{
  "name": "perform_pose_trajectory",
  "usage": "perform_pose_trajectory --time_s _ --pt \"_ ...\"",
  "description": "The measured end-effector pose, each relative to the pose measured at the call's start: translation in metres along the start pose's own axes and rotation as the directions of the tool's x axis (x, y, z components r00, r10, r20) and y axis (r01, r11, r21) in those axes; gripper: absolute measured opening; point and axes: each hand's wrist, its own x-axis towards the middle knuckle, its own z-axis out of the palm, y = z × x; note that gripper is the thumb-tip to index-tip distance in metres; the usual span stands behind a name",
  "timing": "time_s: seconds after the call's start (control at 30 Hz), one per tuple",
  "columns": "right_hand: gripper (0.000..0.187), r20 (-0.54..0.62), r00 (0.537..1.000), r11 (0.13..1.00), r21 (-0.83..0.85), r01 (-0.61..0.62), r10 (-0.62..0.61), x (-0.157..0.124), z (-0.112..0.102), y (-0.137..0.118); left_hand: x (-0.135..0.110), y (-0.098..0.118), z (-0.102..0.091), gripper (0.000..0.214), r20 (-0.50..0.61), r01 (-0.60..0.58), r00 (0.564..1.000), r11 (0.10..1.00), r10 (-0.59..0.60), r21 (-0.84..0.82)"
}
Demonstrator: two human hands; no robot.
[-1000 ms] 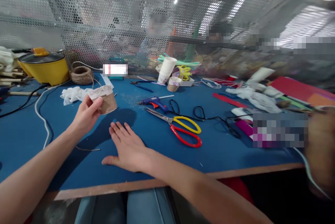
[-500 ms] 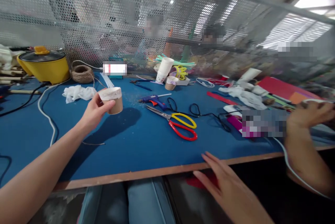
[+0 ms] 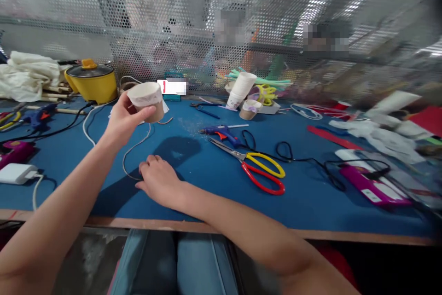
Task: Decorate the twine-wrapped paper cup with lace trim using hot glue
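My left hand holds up a small paper cup wrapped in brown twine with a white rim, above the blue table. A strand of twine trails from the cup down to the table. My right hand rests on the table with its fingers curled over the end of that twine. Red and yellow scissors lie to the right of my right hand. A blue glue gun lies just beyond them.
A yellow pot and white cloth sit at the back left. A stack of paper cups and another wrapped cup stand at the back centre. Black cable, a magenta device and a white charger lie around. A perforated metal screen backs the table.
My right hand came back from below the table's edge onto the table and closed on the twine. My left hand lifted the cup higher. The view swung left.
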Motion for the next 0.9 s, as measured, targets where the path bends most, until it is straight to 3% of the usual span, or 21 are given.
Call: perform_pose_trajectory --time_s 0.1,0.2,0.33,0.4,0.57,0.67,0.73,0.8,0.9 --pt "0.017 0.036 0.999 0.999 0.033 0.013 -0.014 0.008 0.001 0.004 0.004 0.011 -0.009 0.046 -0.003 -0.003 1.0 0.999 0.003 0.032" --pt "0.014 0.005 0.998 0.996 0.065 -0.06 0.06 -0.001 -0.012 0.027 -0.002 0.014 -0.006 0.049 0.046 0.019 0.999 0.998 -0.022 0.061" --pt "0.017 -0.08 0.973 0.971 0.122 -0.206 0.217 -0.008 -0.024 0.058 -0.01 0.011 0.017 0.056 0.109 0.028 0.994 1.0 -0.029 0.004" --pt "0.018 -0.07 0.974 0.964 0.17 -0.203 0.217 -0.004 -0.021 0.059 -0.011 0.009 0.037 0.057 0.109 0.033 0.994 0.998 -0.028 -0.044" --pt "0.021 0.003 1.0 0.951 0.308 -0.023 0.024 -0.006 -0.015 0.032 -0.012 0.0 0.075 0.07 0.196 0.122 0.975 0.989 -0.104 -0.086" --pt "0.025 0.034 0.959 0.875 0.42 0.242 -0.282 -0.03 -0.033 0.034 -0.019 -0.01 0.076 0.072 0.218 0.211 0.956 0.976 -0.197 -0.043" --pt "0.02 0.087 0.972 0.868 0.474 0.151 -0.217 -0.051 -0.053 0.053 -0.028 -0.019 0.07 0.075 0.244 0.268 0.935 0.964 -0.259 -0.001" --pt "0.025 0.147 0.988 0.856 0.516 -0.041 -0.042 -0.069 -0.072 0.08 -0.039 -0.028 0.063 0.077 0.275 0.341 0.9 0.939 -0.34 0.044" --pt "0.025 0.08 0.966 0.871 0.419 -0.256 0.245 -0.081 -0.088 0.117 -0.055 -0.04 0.059 0.084 0.307 0.381 0.87 0.921 -0.386 0.078"
